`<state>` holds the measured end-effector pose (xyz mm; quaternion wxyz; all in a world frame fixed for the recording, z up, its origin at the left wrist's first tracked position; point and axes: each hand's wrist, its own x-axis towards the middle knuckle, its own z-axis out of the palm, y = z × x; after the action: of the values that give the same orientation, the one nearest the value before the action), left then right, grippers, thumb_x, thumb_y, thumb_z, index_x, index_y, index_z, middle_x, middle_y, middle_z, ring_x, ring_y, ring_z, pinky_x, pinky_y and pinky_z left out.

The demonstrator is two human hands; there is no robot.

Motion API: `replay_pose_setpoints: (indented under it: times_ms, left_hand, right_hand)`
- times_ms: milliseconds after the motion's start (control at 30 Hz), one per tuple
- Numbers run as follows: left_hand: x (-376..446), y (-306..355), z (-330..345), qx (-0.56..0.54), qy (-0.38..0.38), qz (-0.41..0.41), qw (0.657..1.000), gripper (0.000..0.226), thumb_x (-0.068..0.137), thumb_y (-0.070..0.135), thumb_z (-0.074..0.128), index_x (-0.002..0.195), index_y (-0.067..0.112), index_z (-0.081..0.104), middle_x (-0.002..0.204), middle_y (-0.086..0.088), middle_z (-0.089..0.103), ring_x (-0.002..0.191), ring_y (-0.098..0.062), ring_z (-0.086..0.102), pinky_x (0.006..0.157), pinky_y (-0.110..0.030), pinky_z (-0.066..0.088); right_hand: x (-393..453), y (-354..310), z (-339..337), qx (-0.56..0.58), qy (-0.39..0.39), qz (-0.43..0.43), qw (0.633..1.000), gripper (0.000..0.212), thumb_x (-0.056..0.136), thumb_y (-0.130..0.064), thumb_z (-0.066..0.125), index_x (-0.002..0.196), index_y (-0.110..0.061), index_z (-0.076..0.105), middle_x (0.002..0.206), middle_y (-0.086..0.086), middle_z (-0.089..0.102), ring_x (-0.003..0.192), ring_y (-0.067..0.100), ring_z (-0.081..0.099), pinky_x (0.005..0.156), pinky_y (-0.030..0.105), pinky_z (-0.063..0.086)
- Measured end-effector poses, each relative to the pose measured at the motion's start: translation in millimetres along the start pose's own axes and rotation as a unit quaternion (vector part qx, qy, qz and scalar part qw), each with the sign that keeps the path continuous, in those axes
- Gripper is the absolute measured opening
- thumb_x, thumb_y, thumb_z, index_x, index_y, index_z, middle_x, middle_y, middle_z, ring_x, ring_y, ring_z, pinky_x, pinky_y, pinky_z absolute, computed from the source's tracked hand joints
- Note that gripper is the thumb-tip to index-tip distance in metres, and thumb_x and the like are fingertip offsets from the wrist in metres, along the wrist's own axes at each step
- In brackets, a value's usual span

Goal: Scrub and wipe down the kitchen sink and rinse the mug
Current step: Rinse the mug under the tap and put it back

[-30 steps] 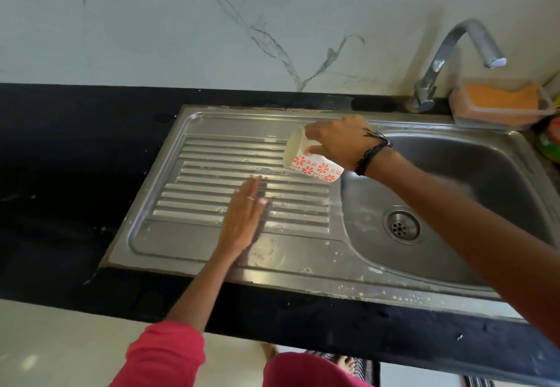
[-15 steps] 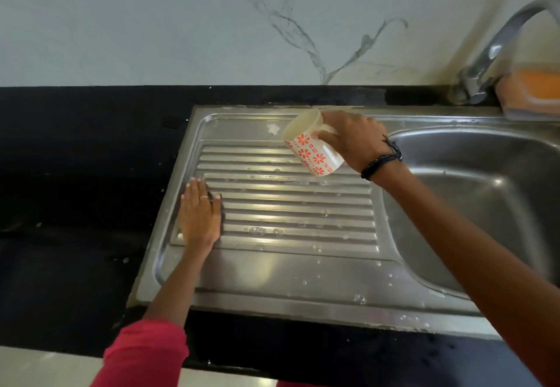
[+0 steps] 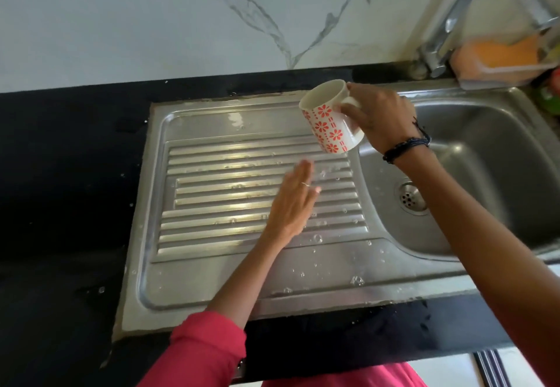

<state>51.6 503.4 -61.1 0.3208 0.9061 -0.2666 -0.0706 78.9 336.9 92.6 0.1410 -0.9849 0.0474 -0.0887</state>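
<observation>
A white mug with red flowers [image 3: 328,120] is tilted over the back right corner of the ribbed draining board [image 3: 212,192], its mouth toward the upper left. My right hand [image 3: 378,117] grips it by the handle side. My left hand [image 3: 292,204] lies flat and open on the wet ribs, fingers together, holding nothing. The steel sink bowl [image 3: 485,150] with its drain [image 3: 410,197] is to the right, under my right forearm.
A chrome tap [image 3: 472,7] stands at the back right, with an orange sponge in a tray [image 3: 503,56] beside it. Black countertop [image 3: 66,174] surrounds the sink. Water drops dot the steel front rim [image 3: 303,292]. A marble wall rises behind.
My left hand swept from the left end of the ribs to the right part of the board. The mug stayed tilted in my right hand, and the view shifted right.
</observation>
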Motion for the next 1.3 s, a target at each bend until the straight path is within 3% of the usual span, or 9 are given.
replay_pose_setpoints:
  times_ms: [133, 200, 267, 500, 767, 933, 1000, 1167, 1300]
  left_hand:
    - [-20.1, -43.2, -29.6, 0.069, 0.155, -0.104, 0.980, 0.053, 0.101, 0.036, 0.018, 0.146, 0.008, 0.021, 0.155, -0.004, 0.016, 0.143, -0.014, 0.012, 0.119, -0.031, 0.009]
    - [-30.8, -62.2, -36.8, 0.101, 0.158, -0.189, 0.964, 0.059, 0.099, 0.040, 0.016, 0.145, 0.004, 0.021, 0.154, -0.012, 0.018, 0.143, -0.021, 0.014, 0.119, -0.039, 0.011]
    - [-38.0, -60.9, -30.8, 0.144, 0.120, -0.236, 0.954, 0.065, 0.096, 0.043, 0.009, 0.147, 0.004, 0.009, 0.156, -0.013, 0.007, 0.145, -0.021, 0.005, 0.119, -0.037, 0.003]
    - [-4.4, 15.1, 41.1, 0.157, 0.055, -0.189, 0.968, 0.061, 0.096, 0.040, 0.006, 0.147, 0.008, -0.003, 0.156, -0.009, -0.006, 0.144, -0.017, -0.006, 0.119, -0.033, -0.002]
    - [60.1, 89.6, 101.3, 0.200, -0.008, -0.143, 0.969, 0.057, 0.099, 0.036, 0.010, 0.147, 0.008, -0.003, 0.157, -0.008, -0.004, 0.145, -0.017, -0.006, 0.117, -0.030, -0.009]
    - [107.2, 150.8, 105.5, 0.015, -0.051, -0.136, 0.989, 0.054, 0.102, 0.033, 0.025, 0.149, 0.014, 0.007, 0.157, -0.003, 0.004, 0.144, -0.013, 0.006, 0.113, -0.022, -0.001]
    - [136.5, 176.2, 97.2, -0.004, -0.043, -0.146, 0.988, 0.054, 0.101, 0.038, 0.026, 0.149, 0.019, 0.010, 0.157, 0.000, 0.009, 0.143, -0.014, 0.015, 0.114, -0.028, 0.008]
    - [223.0, 238.1, 61.7, -0.165, 0.113, -0.188, 0.961, 0.065, 0.097, 0.042, 0.038, 0.148, 0.010, 0.013, 0.153, -0.009, 0.023, 0.140, -0.022, 0.026, 0.111, -0.031, 0.022]
    - [273.4, 261.8, 47.8, -0.146, 0.049, -0.230, 0.961, 0.071, 0.091, 0.048, 0.049, 0.142, 0.002, 0.029, 0.144, -0.013, 0.039, 0.130, -0.027, 0.040, 0.099, -0.031, 0.035]
  right_hand:
    - [-13.1, 28.2, -4.6, 0.014, 0.014, 0.044, 0.999, 0.037, 0.095, -0.038, 0.047, 0.124, -0.016, 0.054, 0.116, 0.010, 0.063, 0.101, 0.031, 0.059, 0.078, 0.038, 0.044]
    - [-17.9, 41.0, -3.1, 0.018, 0.010, 0.056, 0.998, 0.037, 0.095, -0.037, 0.047, 0.124, -0.017, 0.054, 0.116, 0.010, 0.063, 0.101, 0.032, 0.059, 0.080, 0.042, 0.046]
    - [-22.2, 54.0, -3.3, 0.025, 0.003, 0.062, 0.998, 0.037, 0.095, -0.037, 0.047, 0.125, -0.017, 0.054, 0.118, 0.010, 0.063, 0.102, 0.032, 0.059, 0.081, 0.043, 0.046]
    - [-34.4, 119.8, -11.5, 0.057, -0.014, 0.070, 0.996, 0.037, 0.095, -0.035, 0.048, 0.128, -0.019, 0.053, 0.112, 0.014, 0.064, 0.100, 0.035, 0.059, 0.075, 0.035, 0.040]
    - [-51.6, 228.1, -20.4, 0.183, -0.040, 0.074, 0.980, 0.034, 0.091, -0.022, 0.055, 0.124, -0.015, 0.056, 0.110, 0.013, 0.066, 0.100, 0.033, 0.061, 0.080, 0.041, 0.049]
    - [-61.3, 267.8, -24.2, 0.262, -0.020, 0.099, 0.960, 0.039, 0.090, -0.023, 0.058, 0.126, -0.008, 0.056, 0.123, 0.016, 0.061, 0.113, 0.033, 0.057, 0.093, 0.046, 0.047]
    - [-61.6, 276.0, -25.2, 0.285, -0.015, 0.106, 0.953, 0.040, 0.091, -0.023, 0.057, 0.128, -0.008, 0.054, 0.125, 0.016, 0.060, 0.115, 0.032, 0.056, 0.095, 0.042, 0.045]
    - [-57.3, 289.1, -27.0, 0.328, 0.005, 0.089, 0.940, 0.043, 0.092, -0.020, 0.056, 0.133, -0.007, 0.050, 0.130, 0.014, 0.056, 0.119, 0.027, 0.053, 0.096, 0.028, 0.041]
    - [-50.2, 294.2, -25.6, 0.349, 0.011, 0.084, 0.933, 0.044, 0.091, -0.019, 0.058, 0.132, -0.005, 0.050, 0.133, 0.013, 0.054, 0.121, 0.025, 0.051, 0.093, 0.015, 0.034]
